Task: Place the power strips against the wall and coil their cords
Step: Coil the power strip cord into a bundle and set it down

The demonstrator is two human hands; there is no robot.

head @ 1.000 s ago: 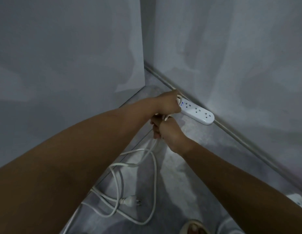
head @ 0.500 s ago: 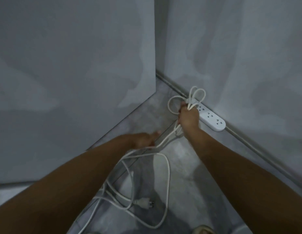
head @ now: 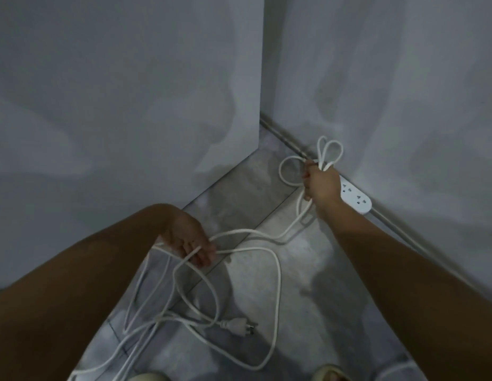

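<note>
A white power strip point(head: 356, 198) lies on the grey floor against the right wall, near the corner. My right hand point(head: 320, 184) covers its near end and grips several small loops of its white cord point(head: 278, 273); the loops stick out above my fist. From there the cord runs down and left to my left hand point(head: 190, 241), whose curled fingers hold a strand. Loose cord sprawls in wide loops over the floor below, ending in the plug point(head: 239, 325).
A grey panel point(head: 129, 119) stands on the left and the wall point(head: 404, 92) on the right, meeting in a narrow corner. A baseboard point(head: 286, 136) runs along the wall. The tips of my footwear point(head: 331, 373) show at the bottom edge.
My left hand has pulled back from the strip, down and left, and now holds a strand of cord. My right hand has moved up to the strip with cord loops bunched in it.
</note>
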